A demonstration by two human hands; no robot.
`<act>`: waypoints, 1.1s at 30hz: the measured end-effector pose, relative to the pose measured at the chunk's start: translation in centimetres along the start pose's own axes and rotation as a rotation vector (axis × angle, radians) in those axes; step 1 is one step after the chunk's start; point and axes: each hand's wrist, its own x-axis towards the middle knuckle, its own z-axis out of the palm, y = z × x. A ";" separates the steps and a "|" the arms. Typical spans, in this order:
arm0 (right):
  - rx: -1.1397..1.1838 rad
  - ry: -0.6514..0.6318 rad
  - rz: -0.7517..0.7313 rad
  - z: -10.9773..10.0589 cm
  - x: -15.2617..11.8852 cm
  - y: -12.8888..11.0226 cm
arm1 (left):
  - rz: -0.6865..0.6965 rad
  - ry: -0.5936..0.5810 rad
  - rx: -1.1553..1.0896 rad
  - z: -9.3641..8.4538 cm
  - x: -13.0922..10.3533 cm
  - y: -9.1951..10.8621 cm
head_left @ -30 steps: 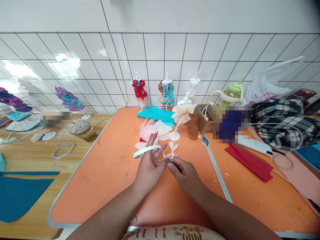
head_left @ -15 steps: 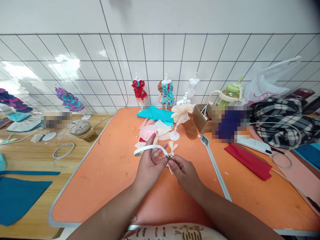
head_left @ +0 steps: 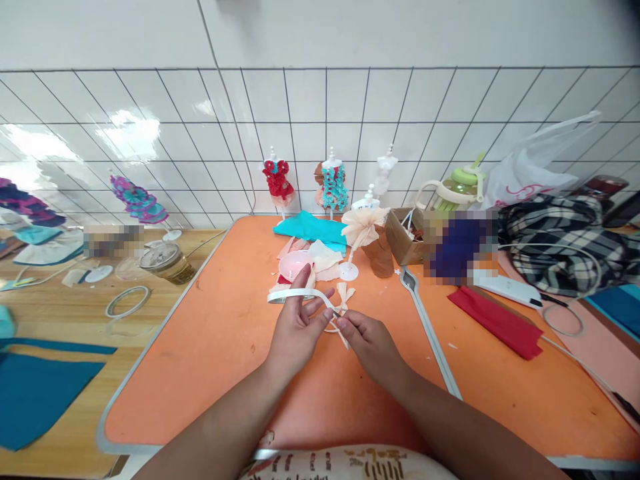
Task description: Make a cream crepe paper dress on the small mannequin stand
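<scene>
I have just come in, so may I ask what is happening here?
Two bare hands are close together above an orange table. The left hand holds a roll of white tape, and a strip curves from it toward the right hand, which pinches something slim, too small to identify. A beige bow shows beyond the hands, and a pink dish sits farther back.

No word, number or brand reads clearly. The white plastic bag point(head_left: 525, 177) at the back right carries curving pinkish-red print, too creased and small to make out. Across the wearer's patterned top point(head_left: 345, 465) run rows of small dark marks and larger brown shapes, perhaps lettering; markings inside the roll of white tape point(head_left: 300, 292) are too small to tell.
</scene>
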 end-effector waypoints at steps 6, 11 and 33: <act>0.031 -0.020 0.067 0.1 -0.2 -0.2 | -0.022 0.004 0.047 -0.1 0.2 0.3; 0.030 -0.043 0.072 0.1 -0.2 -0.2 | -0.047 0.002 0.070 0.0 0.2 0.4; -0.467 -0.085 -0.151 -1.1 -0.7 -1.1 | 0.102 0.135 0.019 -0.2 0.3 0.9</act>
